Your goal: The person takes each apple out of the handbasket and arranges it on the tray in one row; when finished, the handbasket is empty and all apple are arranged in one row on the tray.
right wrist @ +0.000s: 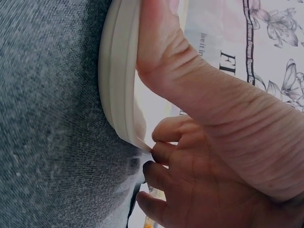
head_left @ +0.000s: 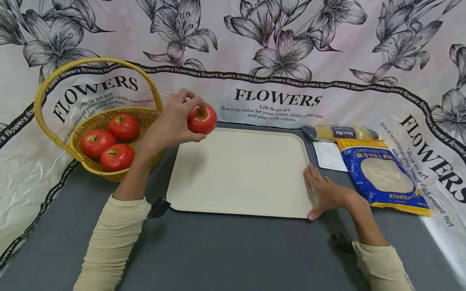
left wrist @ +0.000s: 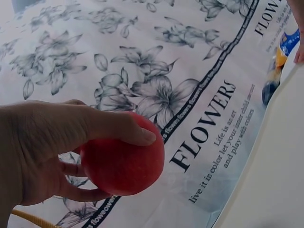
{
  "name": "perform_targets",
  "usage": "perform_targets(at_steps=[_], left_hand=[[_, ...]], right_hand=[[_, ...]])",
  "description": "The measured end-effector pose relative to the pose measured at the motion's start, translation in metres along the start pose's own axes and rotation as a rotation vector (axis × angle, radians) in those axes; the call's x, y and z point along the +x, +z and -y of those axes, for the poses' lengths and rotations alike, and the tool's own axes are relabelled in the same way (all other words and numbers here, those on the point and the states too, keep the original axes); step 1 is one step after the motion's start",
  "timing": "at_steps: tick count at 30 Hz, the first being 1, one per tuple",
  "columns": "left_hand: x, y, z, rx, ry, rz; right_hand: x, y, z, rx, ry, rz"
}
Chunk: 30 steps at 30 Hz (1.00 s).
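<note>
My left hand (head_left: 174, 119) grips a red apple (head_left: 204, 120) with thumb and fingers, raised over the back left corner of a cream tray (head_left: 240, 173). In the left wrist view the thumb lies across the apple (left wrist: 126, 166), with fingers beneath it. Left of that hand stands a yellow wicker basket (head_left: 153, 117) with a tall hoop handle, holding several red apples (head_left: 97, 144). My right hand (head_left: 327, 192) rests on the tray's right edge, fingers spread along the rim and thumb at the front corner. Up close, its fingertips (right wrist: 159, 154) touch the rim.
Right of the tray lie a blue and yellow pasta bag (head_left: 386, 173), a long pasta pack (head_left: 340, 132) and a flat white item (head_left: 330, 155). Everything stands on a grey cloth (head_left: 233, 250). A flower-printed sheet (head_left: 204, 89) hangs behind and runs down both sides.
</note>
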<state>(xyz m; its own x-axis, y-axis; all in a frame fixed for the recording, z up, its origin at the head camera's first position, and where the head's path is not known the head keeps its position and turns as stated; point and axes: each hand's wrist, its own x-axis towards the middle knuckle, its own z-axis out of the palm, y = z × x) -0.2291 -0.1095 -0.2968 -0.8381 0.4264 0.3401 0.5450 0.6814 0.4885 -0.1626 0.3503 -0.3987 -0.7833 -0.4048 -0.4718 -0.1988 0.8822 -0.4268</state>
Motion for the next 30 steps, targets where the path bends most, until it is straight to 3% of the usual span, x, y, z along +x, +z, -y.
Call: perform_targets(at_steps=[10,19,30], left_hand=[[0.017,0.016,-0.012,-0.031,0.054,0.010],[0.030,0.026,-0.018,-0.053,0.043,0.049],[0.052,0.043,-0.029,-0.106,0.073,0.079]], right_hand=[[-0.002,-0.002,0.001,0.018,0.014,0.007],[-0.001,-0.003,0.007,0.003,0.021,0.022],[-0.001,-0.004,0.007,-0.015,0.019,0.018]])
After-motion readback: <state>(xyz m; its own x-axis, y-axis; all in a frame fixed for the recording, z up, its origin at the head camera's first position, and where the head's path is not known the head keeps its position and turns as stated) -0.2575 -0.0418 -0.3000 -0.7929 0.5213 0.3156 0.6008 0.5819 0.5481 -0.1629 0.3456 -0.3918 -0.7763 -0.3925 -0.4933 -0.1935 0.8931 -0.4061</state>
